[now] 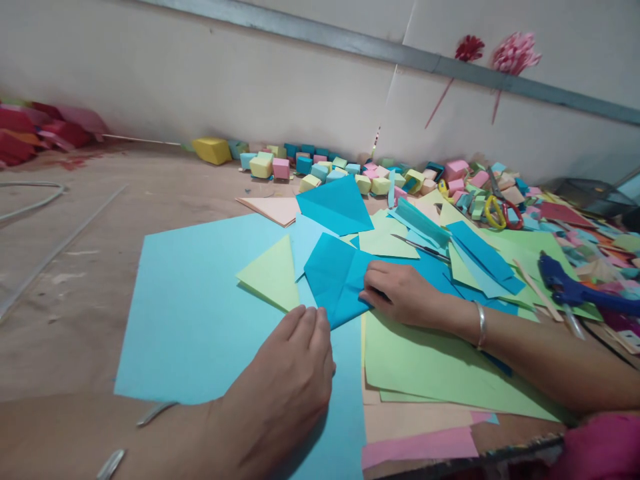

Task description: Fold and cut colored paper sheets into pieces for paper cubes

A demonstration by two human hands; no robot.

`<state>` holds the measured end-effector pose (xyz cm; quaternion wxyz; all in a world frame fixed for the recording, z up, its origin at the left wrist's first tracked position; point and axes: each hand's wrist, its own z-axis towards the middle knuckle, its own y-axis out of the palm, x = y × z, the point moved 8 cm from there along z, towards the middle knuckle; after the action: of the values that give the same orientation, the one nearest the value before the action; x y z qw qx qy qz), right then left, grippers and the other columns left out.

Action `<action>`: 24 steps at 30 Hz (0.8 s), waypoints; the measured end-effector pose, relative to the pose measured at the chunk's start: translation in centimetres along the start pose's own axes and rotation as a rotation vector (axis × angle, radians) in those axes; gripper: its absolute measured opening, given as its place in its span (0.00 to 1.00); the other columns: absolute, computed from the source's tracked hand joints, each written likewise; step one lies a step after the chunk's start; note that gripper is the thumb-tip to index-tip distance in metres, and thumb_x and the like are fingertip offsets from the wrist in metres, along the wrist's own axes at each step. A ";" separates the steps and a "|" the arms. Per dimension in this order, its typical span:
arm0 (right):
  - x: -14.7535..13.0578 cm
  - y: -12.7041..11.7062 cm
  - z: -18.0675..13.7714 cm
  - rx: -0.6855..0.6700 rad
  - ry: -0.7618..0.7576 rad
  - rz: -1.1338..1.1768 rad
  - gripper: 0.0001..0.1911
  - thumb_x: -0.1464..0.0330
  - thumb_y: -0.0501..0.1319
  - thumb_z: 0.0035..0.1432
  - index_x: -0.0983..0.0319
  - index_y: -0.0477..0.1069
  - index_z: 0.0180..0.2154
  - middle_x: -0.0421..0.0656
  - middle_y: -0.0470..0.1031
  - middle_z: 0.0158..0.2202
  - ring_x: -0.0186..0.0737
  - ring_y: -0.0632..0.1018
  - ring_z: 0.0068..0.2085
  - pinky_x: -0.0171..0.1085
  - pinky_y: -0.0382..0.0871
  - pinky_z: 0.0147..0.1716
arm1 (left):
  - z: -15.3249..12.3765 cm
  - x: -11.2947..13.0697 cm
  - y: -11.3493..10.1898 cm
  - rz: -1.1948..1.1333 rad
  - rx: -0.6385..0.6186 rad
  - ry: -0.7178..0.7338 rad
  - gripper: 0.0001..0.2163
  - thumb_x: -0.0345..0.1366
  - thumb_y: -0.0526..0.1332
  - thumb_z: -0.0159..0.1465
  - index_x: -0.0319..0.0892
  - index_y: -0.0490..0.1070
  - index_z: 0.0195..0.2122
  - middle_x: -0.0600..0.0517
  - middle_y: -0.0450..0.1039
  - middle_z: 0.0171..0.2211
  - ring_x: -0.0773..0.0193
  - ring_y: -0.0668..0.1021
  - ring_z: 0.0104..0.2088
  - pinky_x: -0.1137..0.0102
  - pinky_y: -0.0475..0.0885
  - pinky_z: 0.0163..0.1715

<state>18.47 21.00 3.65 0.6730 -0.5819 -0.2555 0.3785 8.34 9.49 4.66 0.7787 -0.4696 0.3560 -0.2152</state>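
A bright blue folded paper sheet [337,277] with visible creases lies in front of me, over a large light blue sheet [200,307]. My right hand [395,290] grips its right side between curled fingers and thumb. At its lower left corner, my left hand [287,380] has its fingers pressed together on the edge; the thumb is hidden. A pale green folded triangle [273,277] lies just beyond my left fingertips. Another blue folded piece [337,205] rests farther back. A slim pen-like tool [420,247] lies past my right hand.
Small coloured paper boxes [281,169] line the wall. Scissors with yellow and red handles [503,210], a blue glue gun [575,287] and paper scraps crowd the right. Green sheets [440,360] lie under my right forearm. Red paper pieces [47,130] sit far left.
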 end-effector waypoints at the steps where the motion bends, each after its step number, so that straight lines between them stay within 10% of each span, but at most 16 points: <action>1: 0.0 0.0 0.0 -0.005 0.001 0.000 0.14 0.65 0.53 0.67 0.63 0.66 0.30 0.43 0.68 0.31 0.35 0.66 0.30 0.35 0.51 0.27 | 0.0 0.0 0.1 0.000 -0.001 0.001 0.12 0.29 0.55 0.65 0.29 0.77 0.40 0.32 0.76 0.46 0.46 0.77 0.45 0.51 0.66 0.48; 14: -0.1 0.2 0.4 -0.029 0.017 -0.026 0.12 0.65 0.56 0.65 0.64 0.66 0.29 0.42 0.67 0.31 0.34 0.65 0.30 0.35 0.48 0.26 | -0.2 -1.3 -0.6 -0.180 -0.069 -0.032 0.16 0.22 0.49 0.63 0.38 0.72 0.45 0.44 0.75 0.42 0.56 0.74 0.40 0.59 0.69 0.42; 24: 0.0 0.3 0.6 -0.098 0.065 -0.003 0.12 0.66 0.56 0.65 0.64 0.67 0.30 0.42 0.67 0.31 0.34 0.64 0.31 0.35 0.48 0.27 | 2.3 -2.3 2.5 -0.196 -0.384 -0.120 0.14 0.43 0.65 0.62 0.38 0.73 0.42 0.49 0.71 0.33 0.56 0.72 0.33 0.63 0.64 0.28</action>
<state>17.95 21.34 3.43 0.6521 -0.6259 -0.2526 0.3453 8.58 13.50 3.93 0.6701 -0.6535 0.2964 -0.1898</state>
